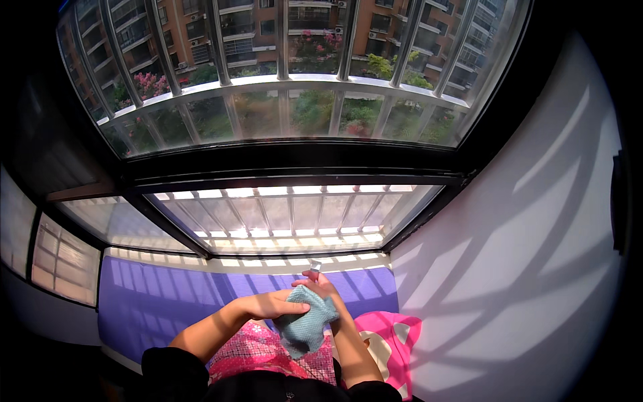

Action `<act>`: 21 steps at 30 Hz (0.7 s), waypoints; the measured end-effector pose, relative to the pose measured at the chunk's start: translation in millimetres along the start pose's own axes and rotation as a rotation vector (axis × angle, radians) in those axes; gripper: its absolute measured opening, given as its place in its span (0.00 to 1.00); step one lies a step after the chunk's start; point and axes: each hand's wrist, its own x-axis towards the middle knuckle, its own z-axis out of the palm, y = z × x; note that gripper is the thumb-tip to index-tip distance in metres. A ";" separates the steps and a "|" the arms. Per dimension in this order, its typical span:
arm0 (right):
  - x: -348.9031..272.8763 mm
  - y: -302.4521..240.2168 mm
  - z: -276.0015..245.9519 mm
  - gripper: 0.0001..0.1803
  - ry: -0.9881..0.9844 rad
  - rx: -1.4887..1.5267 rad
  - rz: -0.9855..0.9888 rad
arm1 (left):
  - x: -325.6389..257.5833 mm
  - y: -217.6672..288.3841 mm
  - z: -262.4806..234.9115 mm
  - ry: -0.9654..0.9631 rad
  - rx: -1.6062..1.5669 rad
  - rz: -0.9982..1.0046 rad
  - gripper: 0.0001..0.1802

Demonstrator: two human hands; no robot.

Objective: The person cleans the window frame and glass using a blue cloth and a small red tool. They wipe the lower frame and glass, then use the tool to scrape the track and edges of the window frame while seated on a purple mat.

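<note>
My left hand (pixel 276 305) presses on a light teal knitted cloth (pixel 305 328), thumb and fingers pinching its upper edge. My right hand (pixel 320 284) is behind the cloth, wrapped partly by it, fingers closed around a small pale object (pixel 315 266) whose tip sticks up above the fingers. I cannot tell what that object is. Both hands meet in front of me, above a pink patterned fabric (pixel 258 352) on my lap. The cloth hangs down between my forearms.
A purple mat (pixel 161 301) covers the window seat ahead. A pink cushion with pale patches (pixel 392 338) lies at the right. A white wall (pixel 522 268) rises on the right. A barred window (pixel 288 134) with a dark frame fills the front.
</note>
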 end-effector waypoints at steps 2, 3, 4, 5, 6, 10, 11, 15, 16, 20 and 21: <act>-6.5 16.7 -5.1 0.21 -0.174 0.220 0.123 | 5.1 4.6 15.2 -0.130 0.207 0.008 0.24; -15.4 22.4 -4.5 0.20 -0.243 0.315 0.154 | 12.4 -12.3 16.5 -0.093 0.238 0.002 0.25; -25.6 25.5 -5.1 0.20 -0.224 0.085 0.003 | 14.1 -13.5 20.2 -0.131 0.138 -0.001 0.25; -35.2 26.7 -5.6 0.19 -0.219 -0.143 -0.150 | 16.5 -14.1 24.2 -0.169 0.038 -0.003 0.24; -45.7 28.0 -6.5 0.19 -0.178 -0.370 -0.300 | 18.8 -13.5 27.5 -0.110 0.029 -0.001 0.23; -52.2 40.4 -21.6 0.19 -0.193 -0.716 -0.429 | 32.6 -33.5 27.6 0.194 0.136 0.105 0.17; -49.9 43.6 -25.7 0.19 -0.215 -0.761 -0.432 | 34.3 -42.6 26.6 0.275 0.164 0.143 0.16; -42.6 49.5 -36.3 0.19 -0.289 -0.906 -0.429 | 32.5 -50.0 34.7 0.483 0.263 0.127 0.16; -43.9 50.5 -38.3 0.19 -0.271 -0.918 -0.424 | 33.4 -54.1 36.6 0.507 0.255 0.150 0.16; -71.5 51.1 -30.4 0.19 -0.026 -0.517 -0.325 | 28.6 -63.2 45.0 0.513 -0.057 0.150 0.15; -75.5 51.2 -29.2 0.19 0.020 -0.337 -0.292 | 27.2 -64.4 46.6 0.499 -0.159 0.156 0.15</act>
